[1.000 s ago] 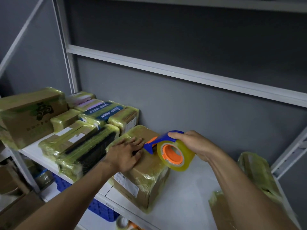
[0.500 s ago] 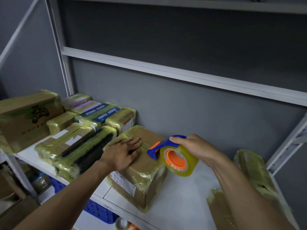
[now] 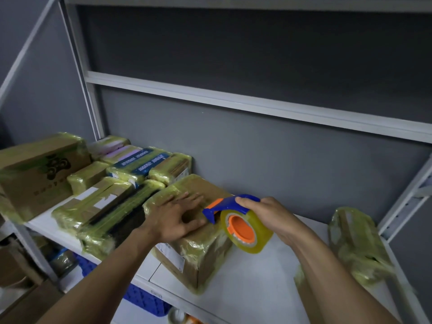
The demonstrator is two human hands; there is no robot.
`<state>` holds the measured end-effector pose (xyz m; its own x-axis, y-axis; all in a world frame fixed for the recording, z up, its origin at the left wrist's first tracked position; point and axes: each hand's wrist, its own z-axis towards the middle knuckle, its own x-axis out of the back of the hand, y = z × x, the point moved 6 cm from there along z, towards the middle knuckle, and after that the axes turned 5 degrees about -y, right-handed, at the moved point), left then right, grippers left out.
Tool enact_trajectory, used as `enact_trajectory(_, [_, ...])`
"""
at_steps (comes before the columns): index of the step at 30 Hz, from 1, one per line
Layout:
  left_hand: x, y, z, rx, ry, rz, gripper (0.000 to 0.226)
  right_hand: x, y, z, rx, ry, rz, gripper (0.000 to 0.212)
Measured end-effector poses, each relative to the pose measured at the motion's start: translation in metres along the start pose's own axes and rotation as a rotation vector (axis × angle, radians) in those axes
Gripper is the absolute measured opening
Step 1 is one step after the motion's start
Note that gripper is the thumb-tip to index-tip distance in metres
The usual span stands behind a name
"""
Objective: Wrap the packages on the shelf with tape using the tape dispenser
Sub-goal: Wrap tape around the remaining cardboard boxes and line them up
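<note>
A cardboard package [image 3: 198, 251] covered in yellowish tape lies on the white shelf [image 3: 252, 284], its near corner over the front edge. My left hand [image 3: 175, 218] presses flat on its top with straight fingers. My right hand [image 3: 268, 216] grips the blue handle of the tape dispenser [image 3: 243, 225], which carries a yellowish tape roll on an orange core. The dispenser's blue nose sits at the package's right top edge, just beside my left thumb.
Several taped packages [image 3: 112, 195] are packed together on the shelf's left half, with a large carton [image 3: 37, 174] at the far left. Another wrapped package [image 3: 357, 244] leans at the right by the shelf post. A blue crate [image 3: 145, 300] sits below.
The view has shifted slightly. My left hand stays flat on the package, and the dispenser has stayed at the package's right top edge.
</note>
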<state>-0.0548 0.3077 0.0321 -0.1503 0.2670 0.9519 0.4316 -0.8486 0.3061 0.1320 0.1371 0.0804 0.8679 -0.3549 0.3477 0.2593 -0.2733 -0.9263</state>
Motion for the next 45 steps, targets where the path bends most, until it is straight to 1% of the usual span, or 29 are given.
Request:
enact_trajectory(3, [-0.008,0.004,0.0,0.041,-0.022,0.079,0.088,-0.003,0.001,-0.001,0.009,0.026,0.018,0.033])
enact_trajectory(6, [-0.008,0.001,0.001,0.075,0.01,0.079,0.085,-0.005,0.001,0.0,0.014,0.046,0.055,0.031])
enact_trajectory(10, [-0.009,0.0,0.003,0.092,0.008,0.1,0.082,-0.007,0.0,-0.001,-0.006,0.051,0.059,0.033])
enact_trajectory(13, [-0.008,0.0,0.004,0.101,0.0,0.114,0.083,0.002,0.003,-0.007,-0.006,0.081,0.084,0.032])
enact_trajectory(17, [-0.008,-0.001,0.005,0.114,0.006,0.115,0.084,0.018,0.013,-0.02,-0.004,0.078,0.104,0.031])
enact_trajectory(19, [-0.009,0.0,0.006,0.111,0.002,0.114,0.085,0.017,0.017,-0.024,-0.001,0.059,0.12,0.038])
enact_trajectory(22, [-0.006,0.0,0.004,0.1,0.012,0.078,0.08,0.011,0.022,-0.026,-0.016,0.054,0.122,0.06])
enact_trajectory(26, [-0.001,0.004,0.001,0.049,-0.025,0.088,0.077,0.012,0.027,-0.026,-0.023,0.057,0.117,0.065])
enact_trajectory(28, [-0.004,0.015,-0.001,0.002,-0.062,0.047,0.085,0.011,0.028,-0.026,-0.026,0.054,0.122,0.066])
enact_trajectory(30, [-0.01,0.028,-0.002,-0.021,-0.085,0.015,0.101,0.01,0.029,-0.027,-0.027,0.052,0.132,0.067])
enact_trajectory(32, [-0.018,0.038,-0.003,-0.013,-0.092,0.048,0.114,0.01,0.032,-0.028,-0.029,0.051,0.144,0.068])
enact_trajectory(34, [-0.021,0.039,-0.003,0.0,-0.071,0.082,0.108,0.008,0.035,-0.029,-0.039,0.044,0.162,0.069])
enact_trajectory(39, [-0.015,0.029,0.008,0.029,-0.061,0.05,0.095,0.001,0.04,-0.029,-0.05,0.078,0.241,0.072])
enact_trajectory(45, [-0.011,0.022,0.026,0.039,-0.084,0.078,0.089,0.001,0.035,-0.024,-0.014,0.121,0.207,0.061])
